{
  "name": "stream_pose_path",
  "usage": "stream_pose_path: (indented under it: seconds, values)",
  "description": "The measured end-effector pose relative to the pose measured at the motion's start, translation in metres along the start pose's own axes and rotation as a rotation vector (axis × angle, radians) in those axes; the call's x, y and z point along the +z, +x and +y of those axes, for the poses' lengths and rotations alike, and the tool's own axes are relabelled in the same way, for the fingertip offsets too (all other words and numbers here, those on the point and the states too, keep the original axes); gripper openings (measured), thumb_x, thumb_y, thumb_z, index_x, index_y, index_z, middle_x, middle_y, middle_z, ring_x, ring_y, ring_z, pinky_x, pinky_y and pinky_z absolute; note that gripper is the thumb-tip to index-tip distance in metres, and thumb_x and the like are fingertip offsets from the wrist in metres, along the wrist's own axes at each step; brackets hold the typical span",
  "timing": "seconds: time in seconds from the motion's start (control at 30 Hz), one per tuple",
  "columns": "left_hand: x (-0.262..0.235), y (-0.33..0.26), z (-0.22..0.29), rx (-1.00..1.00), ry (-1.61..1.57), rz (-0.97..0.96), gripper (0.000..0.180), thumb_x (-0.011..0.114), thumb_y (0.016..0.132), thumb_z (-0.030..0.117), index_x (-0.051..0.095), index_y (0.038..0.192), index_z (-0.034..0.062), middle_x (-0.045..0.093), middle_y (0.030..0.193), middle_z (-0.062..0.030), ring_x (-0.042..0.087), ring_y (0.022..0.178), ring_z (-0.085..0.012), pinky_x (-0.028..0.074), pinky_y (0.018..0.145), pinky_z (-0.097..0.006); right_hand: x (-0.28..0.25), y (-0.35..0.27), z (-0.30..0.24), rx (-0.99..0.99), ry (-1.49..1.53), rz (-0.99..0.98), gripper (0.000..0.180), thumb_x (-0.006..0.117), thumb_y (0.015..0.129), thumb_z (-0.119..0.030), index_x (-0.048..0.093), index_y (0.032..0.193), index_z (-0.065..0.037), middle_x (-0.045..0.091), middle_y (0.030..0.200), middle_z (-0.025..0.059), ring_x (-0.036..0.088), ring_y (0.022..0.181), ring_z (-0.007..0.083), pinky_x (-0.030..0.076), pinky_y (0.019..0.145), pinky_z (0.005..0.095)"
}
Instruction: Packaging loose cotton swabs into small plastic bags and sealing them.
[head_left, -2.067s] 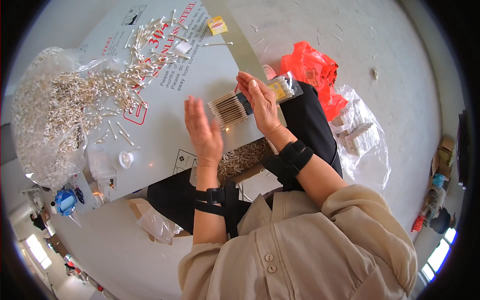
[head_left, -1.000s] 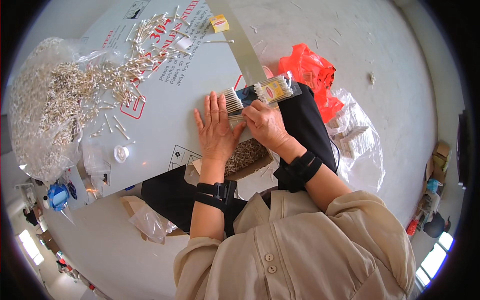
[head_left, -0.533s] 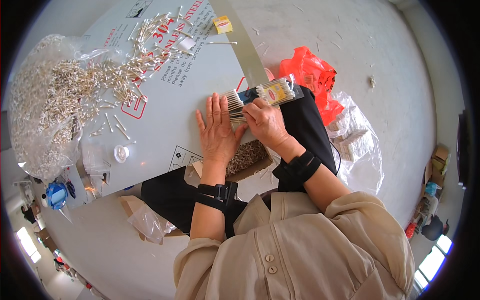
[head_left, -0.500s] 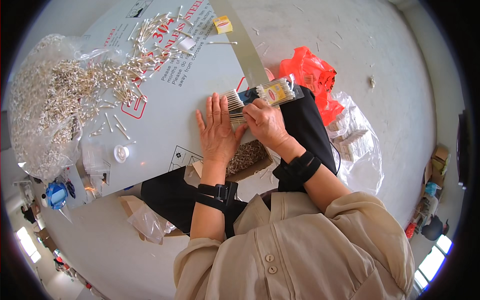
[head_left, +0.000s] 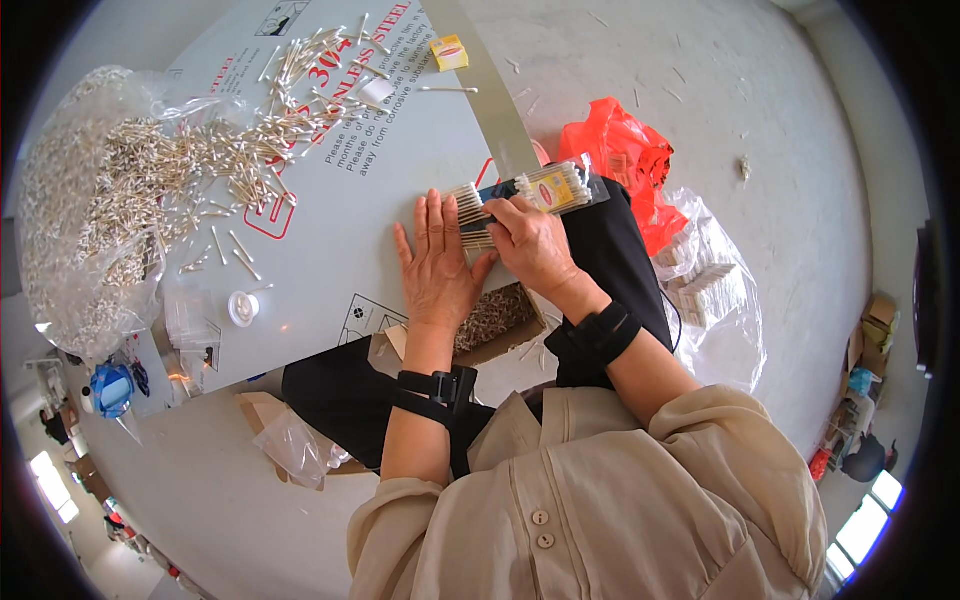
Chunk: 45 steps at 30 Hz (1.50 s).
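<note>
My left hand (head_left: 440, 265) lies flat with its fingers stretched out, against the left ends of a row of cotton swabs (head_left: 466, 200) at the table's right edge. The swabs lie side by side on a dark strip. My right hand (head_left: 538, 248) is curled at their other ends, index finger and thumb bent together; what the fingertips hold, if anything, is hidden. Just beyond it lies a clear pack of swabs with a yellow label (head_left: 552, 190). Below the hands, a cardboard box (head_left: 492, 350) holds many small brownish pieces too fine to make out.
A big clear bag (head_left: 75, 200) spills cotton swabs (head_left: 265, 160) over the steel-grey table (head_left: 330, 240). A small white tub (head_left: 242, 308) and a yellow packet (head_left: 449, 53) stand on it. On the floor at right are a red bag (head_left: 620, 145) and a clear bag of white packs (head_left: 705, 290).
My right hand's fingers have shifted slightly up and left along the swabs. The left hand stays flat in nearly the same place.
</note>
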<state>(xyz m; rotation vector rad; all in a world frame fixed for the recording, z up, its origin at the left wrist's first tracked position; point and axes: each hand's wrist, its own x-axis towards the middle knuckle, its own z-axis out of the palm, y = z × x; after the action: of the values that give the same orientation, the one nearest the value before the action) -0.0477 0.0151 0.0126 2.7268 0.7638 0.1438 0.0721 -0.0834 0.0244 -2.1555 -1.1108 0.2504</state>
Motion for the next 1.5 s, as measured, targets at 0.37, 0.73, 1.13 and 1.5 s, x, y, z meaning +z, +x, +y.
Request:
stream_pose_path:
  seconds: [0.37,0.73,1.13,1.5]
  values:
    - [0.0,0.0,0.0,-0.003,0.006,-0.017,0.087,0.064,0.085,0.046,0.025,0.151,0.006,0.023,0.158,-0.013,0.017,0.148,-0.0281,0.011,0.118,-0.056,-0.003,0.007,-0.008,0.067,-0.005,-0.045,0.018,0.063,0.083,-0.011,0.064,0.1,-0.008,0.067,0.09,0.0125,0.065,0.081,0.0361,0.053,0.068,0.0442]
    - [-0.001,0.0,-0.001,-0.01,0.018,-0.034,0.087,0.062,0.086,0.049,0.024,0.151,0.0058,0.022,0.159,-0.013,0.016,0.148,-0.0276,0.009,0.118,-0.055,0.0,0.015,-0.008,0.06,-0.039,-0.094,0.013,0.062,0.083,-0.012,0.066,0.096,-0.008,0.067,0.089,0.0116,0.065,0.082,0.0351,0.053,0.069,0.0433]
    - [0.003,-0.001,-0.002,0.018,0.018,0.011,0.084,0.056,0.088,0.055,0.028,0.15,0.0047,0.026,0.157,-0.0138,0.019,0.148,-0.0296,0.009,0.117,-0.056,0.007,0.039,-0.002,-0.004,-0.064,0.008,0.011,0.059,0.087,-0.016,0.068,0.087,-0.009,0.064,0.087,0.0128,0.065,0.075,0.0362,0.052,0.062,0.0465]
    - [0.002,-0.003,-0.003,0.023,0.004,0.023,0.085,0.06,0.087,0.052,0.027,0.15,0.005,0.025,0.158,-0.0142,0.018,0.148,-0.0297,0.009,0.117,-0.055,0.012,0.064,0.005,-0.072,-0.091,-0.048,0.005,0.062,0.081,-0.01,0.064,0.077,-0.007,0.061,0.081,0.01,0.063,0.076,0.034,0.051,0.066,0.0422]
